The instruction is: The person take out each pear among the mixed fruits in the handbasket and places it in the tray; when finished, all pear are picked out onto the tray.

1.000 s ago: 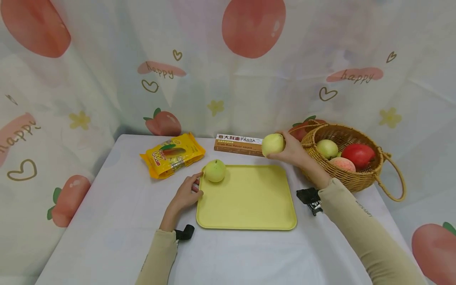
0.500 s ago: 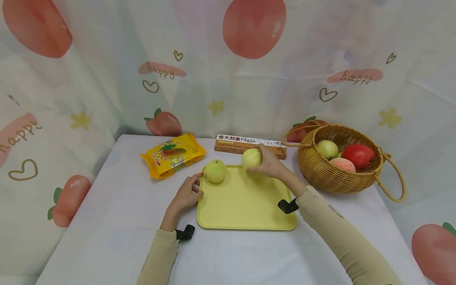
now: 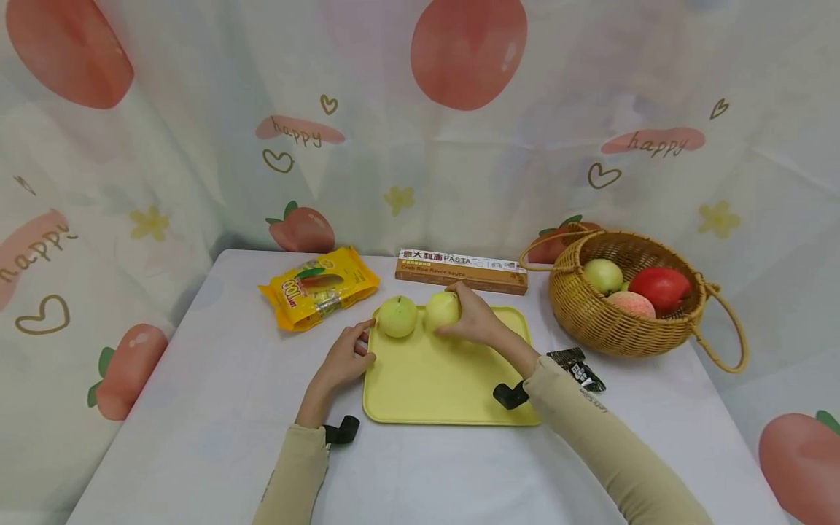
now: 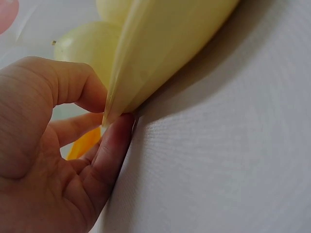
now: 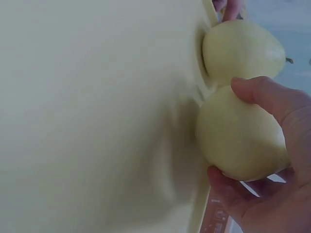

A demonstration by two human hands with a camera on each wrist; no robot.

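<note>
The right hand grips a pale green pear over the far part of the yellow tray. In the right wrist view, the thumb and fingers curl round this pear. A second pear sits in the tray's far left corner, just left of the held one. At the tray's left edge is the left hand; in the left wrist view its thumb and fingers pinch the tray's rim. Whether the held pear touches the tray is unclear.
A wicker basket with several fruits stands at the right. Behind the tray lies a pasta box. A yellow snack bag is at the back left. A small black packet lies near the right sleeve.
The right hand has moved left and toward the person with the pear, from in front of the pasta box to beside the other pear. The left hand stays at the tray's edge.
</note>
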